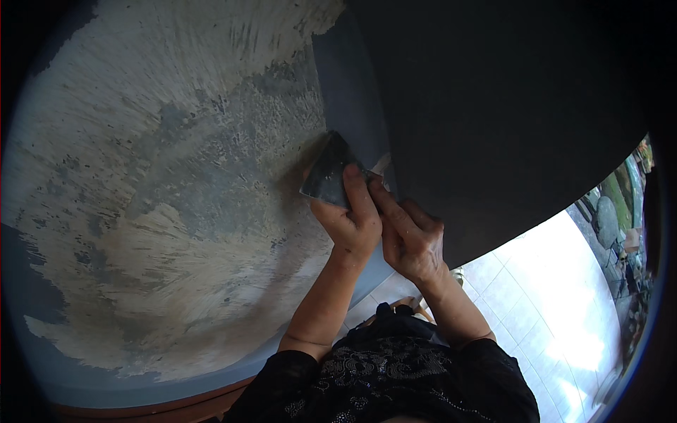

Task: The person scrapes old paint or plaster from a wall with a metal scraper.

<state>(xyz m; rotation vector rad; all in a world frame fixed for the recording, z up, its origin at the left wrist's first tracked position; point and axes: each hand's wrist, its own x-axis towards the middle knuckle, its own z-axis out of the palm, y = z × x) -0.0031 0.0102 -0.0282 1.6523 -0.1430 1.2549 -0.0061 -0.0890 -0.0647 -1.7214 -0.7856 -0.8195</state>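
A flat, dark metal scraper blade [328,172] is held near a wall [222,158] whose blue-grey paint is partly gone, baring pale, streaked and mottled grey patches. My left hand [351,222] grips this blade, a finger lying across its face and the thumb below its lower edge. Close beside it, my right hand [415,238] has its fingers bent at the blade's right side, where a small pale tip or flake shows. Whether that piece is a second tool's end, I cannot tell. The right palm is hidden.
A large dark surface [502,121] rises right of the hands. Below it lies a tiled floor [518,296] in bright light, with stones [606,222] and plants beyond at far right. Brown wooden trim [158,408] runs along the wall's foot. A wooden object stands partly hidden behind my torso.
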